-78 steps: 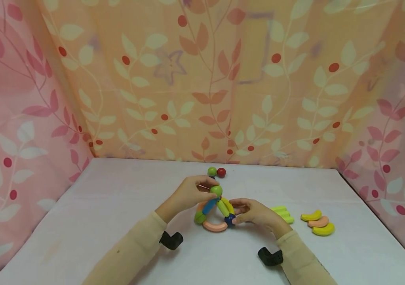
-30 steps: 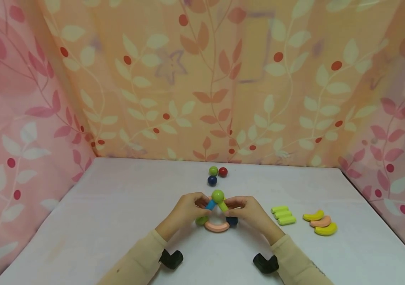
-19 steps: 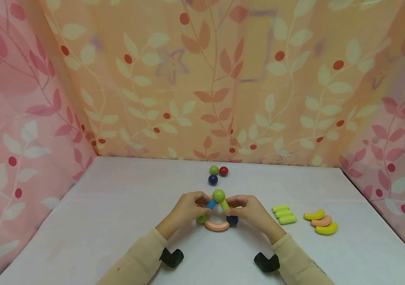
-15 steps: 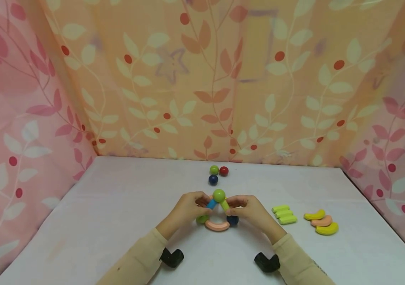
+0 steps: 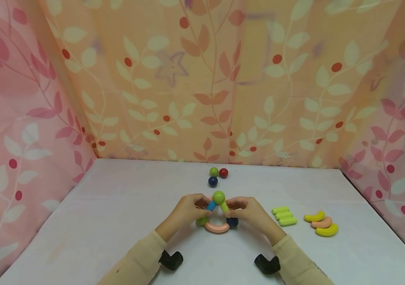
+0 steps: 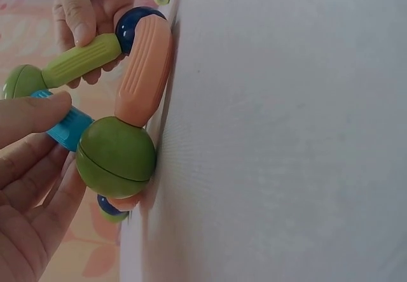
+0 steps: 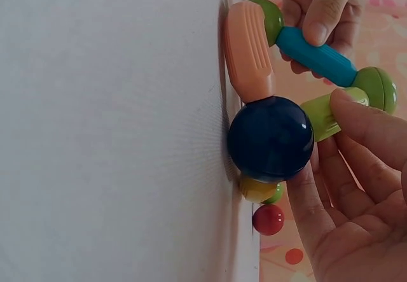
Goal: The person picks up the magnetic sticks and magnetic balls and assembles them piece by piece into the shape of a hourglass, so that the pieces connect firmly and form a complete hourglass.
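Observation:
A frame of magnetic-looking rods and balls stands on the white table between the hands. My left hand [image 5: 186, 211] pinches its blue rod [image 6: 70, 128] between thumb and fingers. On the other side my right hand [image 5: 250, 213] pinches the light green rod [image 7: 324, 113]. Both rods slope up to a green ball [image 5: 218, 197] at the top. Low down, a curved peach piece [image 5: 217, 227] joins a green ball [image 6: 116, 157] on the left to a dark blue ball [image 7: 270, 139] on the right. The frame's far side is mostly hidden behind the hands.
Behind the frame sit a loose green ball [image 5: 213, 171], a red ball [image 5: 223, 173] and a dark blue ball [image 5: 213, 181]. Light green rods [image 5: 284, 216] lie to the right, beside curved yellow and peach pieces [image 5: 321, 223]. A floral curtain [image 5: 173, 79] rises behind the table [image 5: 116, 198].
Since the oldest frame, my left hand has moved from the top green ball down to the blue rod, and my right hand from the dark blue ball to the light green rod. Lately both stay still.

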`<state>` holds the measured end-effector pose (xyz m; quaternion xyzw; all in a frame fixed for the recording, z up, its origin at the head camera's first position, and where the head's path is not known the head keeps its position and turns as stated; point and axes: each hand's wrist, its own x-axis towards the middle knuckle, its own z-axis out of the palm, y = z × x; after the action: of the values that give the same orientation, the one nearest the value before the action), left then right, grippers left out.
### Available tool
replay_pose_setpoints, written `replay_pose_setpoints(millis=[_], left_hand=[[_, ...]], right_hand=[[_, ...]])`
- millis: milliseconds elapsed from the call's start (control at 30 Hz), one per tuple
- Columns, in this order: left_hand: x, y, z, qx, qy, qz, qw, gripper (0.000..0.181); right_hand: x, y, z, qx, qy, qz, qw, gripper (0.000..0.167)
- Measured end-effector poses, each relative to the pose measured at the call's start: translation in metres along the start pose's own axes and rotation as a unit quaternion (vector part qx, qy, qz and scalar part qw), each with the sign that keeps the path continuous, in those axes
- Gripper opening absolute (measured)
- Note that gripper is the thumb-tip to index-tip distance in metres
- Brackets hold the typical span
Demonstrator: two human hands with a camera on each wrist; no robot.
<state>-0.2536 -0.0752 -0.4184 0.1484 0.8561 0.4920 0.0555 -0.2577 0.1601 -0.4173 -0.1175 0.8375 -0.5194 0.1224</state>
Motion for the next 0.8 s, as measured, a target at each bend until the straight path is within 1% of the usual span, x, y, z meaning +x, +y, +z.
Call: replay_pose_setpoints(millis=[133, 200, 300, 433, 533, 600, 700, 800], left_hand=[[0.001, 0.000, -0.002, -0.009, -0.009, 0.003, 0.9999, 0.025], [0.002, 0.001, -0.005, -0.011, -0.013, -0.002, 0.9998, 0.027], [0.004, 0.001, -0.009, -0.011, -0.008, -0.019, 0.9997, 0.034], [0.003, -0.003, -0.014, -0.009, -0.008, -0.055, 0.9984, 0.049], [0.003, -0.009, -0.018, -0.010, -0.029, -0.079, 0.9964, 0.062], [0.004, -0.014, -0.021, -0.020, -0.047, -0.093, 0.9943, 0.068], [0.005, -0.020, -0.024, -0.045, -0.075, -0.106, 0.9905, 0.072], [0.005, -0.025, -0.026, -0.060, -0.097, -0.112, 0.9871, 0.072]], right_hand=[[-0.001, 0.000, -0.001, -0.004, 0.000, 0.002, 1.0000, 0.041], [-0.001, 0.000, -0.002, -0.009, 0.001, 0.004, 1.0000, 0.041], [0.000, 0.001, -0.004, -0.014, 0.003, 0.004, 0.9999, 0.041], [0.000, 0.003, -0.005, -0.015, 0.000, 0.011, 0.9998, 0.042], [0.000, 0.005, -0.007, -0.019, -0.001, 0.019, 0.9996, 0.043], [0.000, 0.004, -0.009, -0.024, 0.004, 0.024, 0.9994, 0.044], [0.000, 0.003, -0.011, -0.038, 0.013, 0.052, 0.9979, 0.049], [-0.001, 0.003, -0.010, -0.050, 0.003, 0.082, 0.9954, 0.056]])
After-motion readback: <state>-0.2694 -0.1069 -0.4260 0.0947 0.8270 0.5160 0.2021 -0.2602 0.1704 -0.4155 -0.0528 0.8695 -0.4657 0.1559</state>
